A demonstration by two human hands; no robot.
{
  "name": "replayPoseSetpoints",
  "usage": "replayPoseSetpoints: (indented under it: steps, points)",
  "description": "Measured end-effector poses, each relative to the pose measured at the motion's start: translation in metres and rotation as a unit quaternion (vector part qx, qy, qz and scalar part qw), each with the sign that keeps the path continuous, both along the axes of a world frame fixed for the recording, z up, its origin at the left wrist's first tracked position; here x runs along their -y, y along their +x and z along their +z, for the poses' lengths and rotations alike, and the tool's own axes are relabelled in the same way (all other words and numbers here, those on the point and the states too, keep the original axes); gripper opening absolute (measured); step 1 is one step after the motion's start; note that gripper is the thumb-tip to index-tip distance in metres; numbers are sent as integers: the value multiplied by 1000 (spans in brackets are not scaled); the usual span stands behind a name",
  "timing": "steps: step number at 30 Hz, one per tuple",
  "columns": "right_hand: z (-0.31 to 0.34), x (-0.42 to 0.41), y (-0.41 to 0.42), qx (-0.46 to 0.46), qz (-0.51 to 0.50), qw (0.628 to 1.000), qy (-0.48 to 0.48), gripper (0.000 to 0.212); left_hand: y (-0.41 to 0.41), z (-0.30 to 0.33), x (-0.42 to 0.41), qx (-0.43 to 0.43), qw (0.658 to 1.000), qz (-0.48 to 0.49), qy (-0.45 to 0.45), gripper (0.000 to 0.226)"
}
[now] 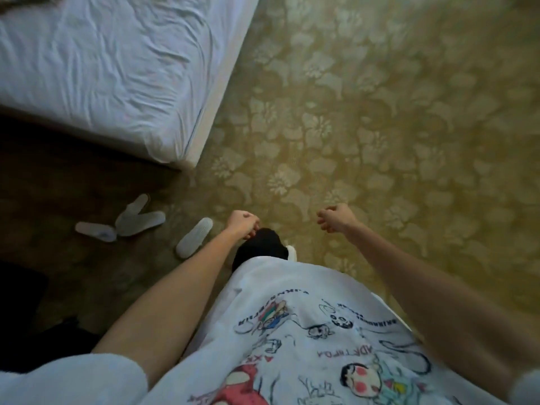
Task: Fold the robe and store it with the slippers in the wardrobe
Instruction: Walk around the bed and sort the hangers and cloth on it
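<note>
Several white slippers [140, 223] lie scattered on the floor near the corner of the bed, one of them [194, 237] just left of my left hand. My left hand [244, 225] and my right hand [336, 218] hang in front of me above the carpet, fingers loosely curled, holding nothing. Between them shows my dark-clad leg [260, 249] with a white slipper tip [292, 252]. No robe and no wardrobe are in view.
A bed with a wrinkled white sheet [102, 68] fills the upper left, its corner near the slippers. Patterned beige carpet [380, 127] covers the floor ahead and to the right. A dark object [20, 290] sits at the lower left edge.
</note>
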State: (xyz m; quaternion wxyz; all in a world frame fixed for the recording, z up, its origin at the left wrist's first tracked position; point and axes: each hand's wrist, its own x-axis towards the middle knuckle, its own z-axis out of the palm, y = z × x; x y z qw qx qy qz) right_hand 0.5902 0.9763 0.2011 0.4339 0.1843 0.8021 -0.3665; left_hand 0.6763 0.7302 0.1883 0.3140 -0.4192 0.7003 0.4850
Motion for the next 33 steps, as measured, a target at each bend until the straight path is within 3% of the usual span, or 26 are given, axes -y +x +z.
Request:
replayPoseSetpoints:
  steps: [8,13,17,25,33]
  points:
    - [18,128,-186,-48,119,987,-96,24,-108,-26,70,58,996,64,-13,14]
    - [17,180,-316,-44,199,977,-62,24,-222,-36,118,76,989,130,-2,21]
    - [25,192,-419,-29,229,973,-17,24,-333,-23,150,73,989,125,-3,18]
    - [25,184,-595,-25,125,991,31,24,-567,5,179,13,998,52,22,16]
    - [7,202,-776,-13,78,995,61,23,-768,4,226,-34,997,57,36,15]
